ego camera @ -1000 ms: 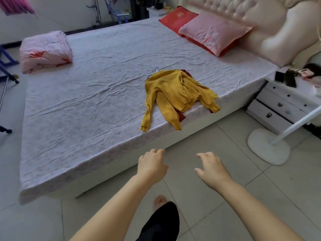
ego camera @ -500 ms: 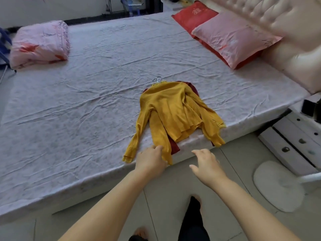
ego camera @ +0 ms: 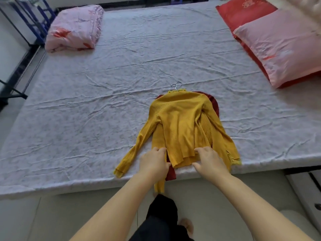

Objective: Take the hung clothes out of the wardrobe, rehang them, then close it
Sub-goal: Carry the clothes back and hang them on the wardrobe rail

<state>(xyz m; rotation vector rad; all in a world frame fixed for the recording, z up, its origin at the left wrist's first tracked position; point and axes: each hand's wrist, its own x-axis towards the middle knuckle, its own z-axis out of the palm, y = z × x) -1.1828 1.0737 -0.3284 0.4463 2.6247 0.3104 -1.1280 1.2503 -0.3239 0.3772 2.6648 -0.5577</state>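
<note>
1. Since the earlier frame we have stepped up to the bed (ego camera: 83,119), and both hands have come forward from the air above the floor onto the near end of the yellow sweater (ego camera: 180,122).
2. The sweater lies flat on the sheet near the bed's front edge, on top of a red garment (ego camera: 215,103) that shows at its right shoulder and below its hem. A strip of yellow knit hangs over the edge.
3. Our left hand (ego camera: 153,161) rests at the hem's left corner and our right hand (ego camera: 209,159) at its right. On each, the bent fingers touch the knit while the thumb stands apart below the hem, so neither pinch looks closed.
4. The sweater's long axis runs away from us. The hem is nearest, the collar is farthest, and the wire hanger hook (ego camera: 176,85) pokes out beyond the collar toward the far side. One sleeve splays out to the left.
5. We judge the ribbed knit to be light, soft and limp. It will sag and stretch if lifted by the hem alone.
6. The hem is a good hold for peeling the sweater off its hanger. For carrying it, the hook or shoulders would serve better, and we should mind that the red garment may drag along.
</note>
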